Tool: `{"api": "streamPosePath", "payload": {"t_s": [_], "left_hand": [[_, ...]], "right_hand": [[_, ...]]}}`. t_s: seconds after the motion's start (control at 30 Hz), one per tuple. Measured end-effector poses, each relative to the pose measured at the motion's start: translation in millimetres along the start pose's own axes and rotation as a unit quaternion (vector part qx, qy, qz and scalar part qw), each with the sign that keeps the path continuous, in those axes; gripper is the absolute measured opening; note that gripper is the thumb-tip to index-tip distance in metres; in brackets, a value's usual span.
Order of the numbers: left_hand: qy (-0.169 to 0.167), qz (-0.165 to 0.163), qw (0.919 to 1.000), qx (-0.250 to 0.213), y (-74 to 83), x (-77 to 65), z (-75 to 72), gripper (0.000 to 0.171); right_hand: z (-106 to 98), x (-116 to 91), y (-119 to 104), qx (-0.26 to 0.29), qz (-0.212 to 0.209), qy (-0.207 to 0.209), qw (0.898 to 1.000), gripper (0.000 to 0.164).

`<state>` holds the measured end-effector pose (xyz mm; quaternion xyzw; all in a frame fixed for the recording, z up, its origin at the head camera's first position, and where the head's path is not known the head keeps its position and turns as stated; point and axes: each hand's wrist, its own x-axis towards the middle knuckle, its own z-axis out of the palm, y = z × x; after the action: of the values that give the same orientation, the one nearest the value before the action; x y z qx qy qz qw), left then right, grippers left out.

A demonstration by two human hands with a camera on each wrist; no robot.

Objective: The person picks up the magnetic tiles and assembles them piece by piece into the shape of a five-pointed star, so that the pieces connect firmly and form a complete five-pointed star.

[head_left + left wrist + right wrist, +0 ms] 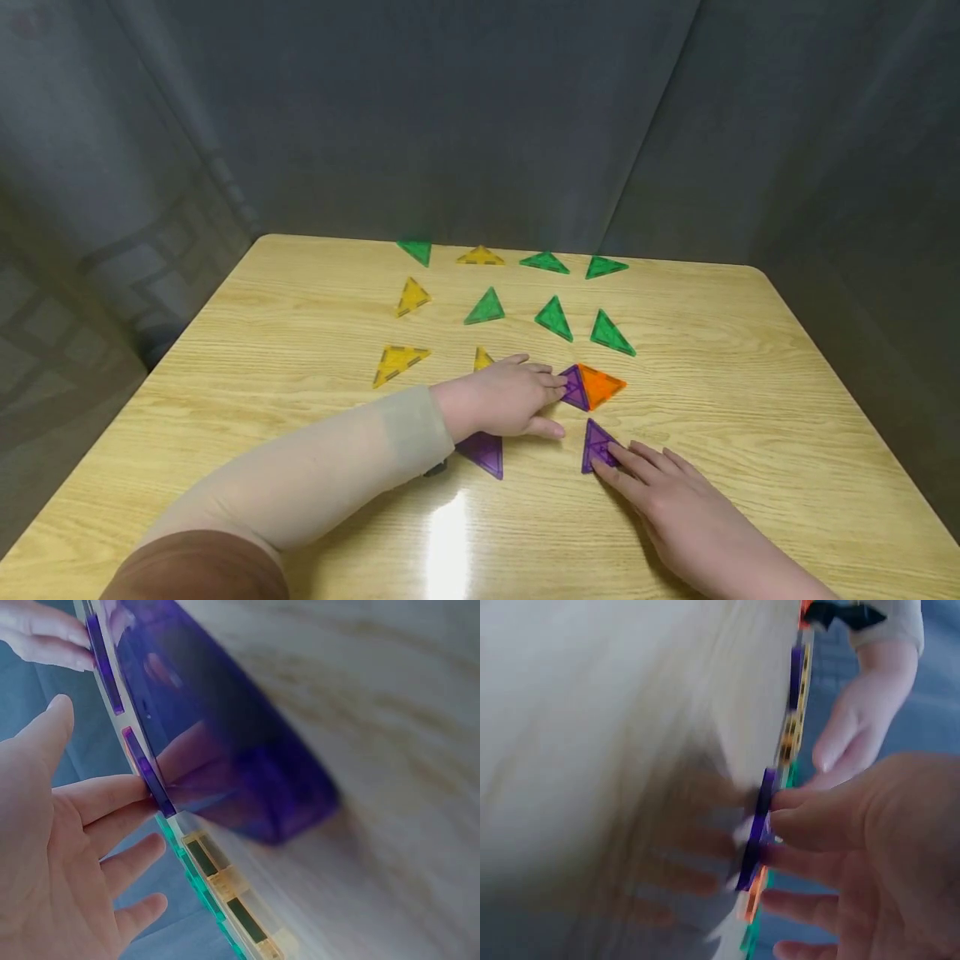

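Observation:
In the head view my left hand reaches across the table with its fingers straight. Its fingertips touch the left part of a purple triangle tile, whose right edge lies against an orange triangle tile. Nearer me, my right hand has its thumb and index fingertips on a second purple triangle tile, lying flat. Another purple tile lies under my left wrist, partly hidden, and looms large in the left wrist view. A yellow tile shows just behind the left hand.
Several green triangle tiles and yellow triangle tiles lie spaced out in rows toward the back of the wooden table. A dark grey curtain hangs behind the table and along its sides.

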<state>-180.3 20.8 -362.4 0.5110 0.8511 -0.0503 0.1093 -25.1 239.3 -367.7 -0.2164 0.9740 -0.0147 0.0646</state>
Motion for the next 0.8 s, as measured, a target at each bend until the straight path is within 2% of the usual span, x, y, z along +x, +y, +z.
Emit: {"api": "streamPosePath", "payload": {"t_s": [0.13, 0.23, 0.4, 0.8], "left_hand": [[0.001, 0.0, 1.0, -0.005, -0.3, -0.5, 0.8, 0.071], [0.006, 0.0, 0.9999, -0.012, -0.9, -0.8, 1.3, 0.068], [0.016, 0.004, 0.9997, -0.019, -1.4, -1.4, 2.0, 0.063], [0.019, 0.006, 0.9997, -0.016, -1.4, -1.6, 2.9, 0.061]], "right_hand": [[0, -3, 11, -0.018, 0.047, 0.035, 0.998, 0.046], [-2, 0, 17, -0.022, 0.071, 0.044, 0.996, 0.046], [-3, 12, 20, -0.024, 0.081, 0.045, 0.995, 0.046], [-6, 34, 16, -0.014, 0.074, 0.06, 0.995, 0.045]]}}
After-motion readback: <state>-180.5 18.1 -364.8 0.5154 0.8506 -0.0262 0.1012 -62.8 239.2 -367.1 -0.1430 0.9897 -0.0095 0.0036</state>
